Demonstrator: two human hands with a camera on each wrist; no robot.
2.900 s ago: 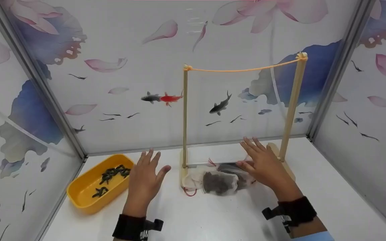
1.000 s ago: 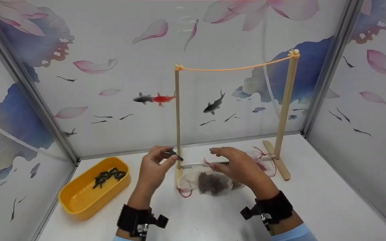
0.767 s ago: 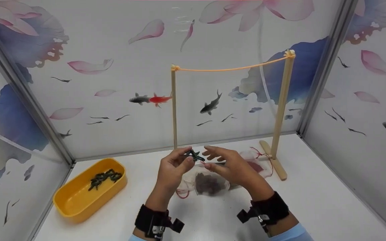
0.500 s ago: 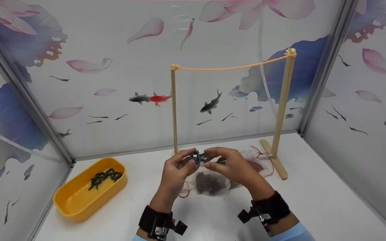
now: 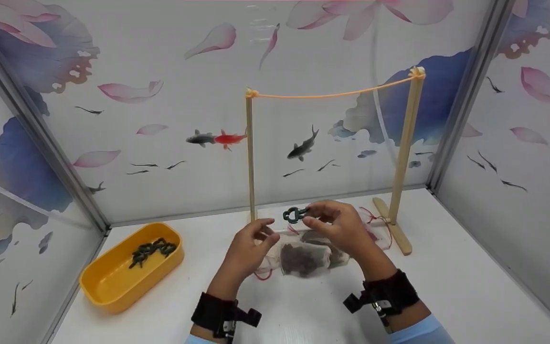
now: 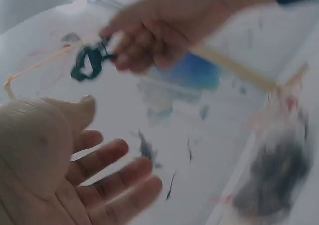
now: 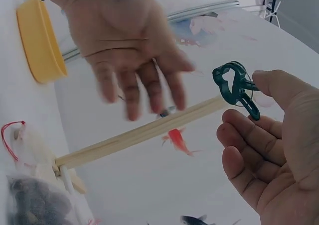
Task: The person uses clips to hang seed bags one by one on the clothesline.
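Note:
A dark green plastic spring clip [image 5: 302, 213] is pinched by its handles between the thumb and fingers of my right hand [image 5: 339, 222]. The right wrist view shows the clip [image 7: 225, 91] with its rounded jaws pointing away from the hand. My left hand [image 5: 251, 246] is just left of the clip, apart from it, fingers loosely bent and holding nothing. Beneath the hands, mesh drawstring bags [image 5: 303, 260] with dark contents lie on the white table [image 5: 294, 310]. Above and behind them an orange cord [image 5: 322, 96] hangs between two wooden posts [image 5: 406, 148].
On the left stands a yellow tray [image 5: 108, 303] with several more dark green clips [image 5: 153, 251] in it. Another bag with a red drawstring [image 5: 375, 217] lies by the right post's wooden foot [image 5: 401, 241]. Printed wall panels [image 5: 184, 191] enclose the table on three sides.
My left hand took a clip from the tray side and brought it to my right hand. The right hand now holds the clip, and the left has let go and drawn slightly away.

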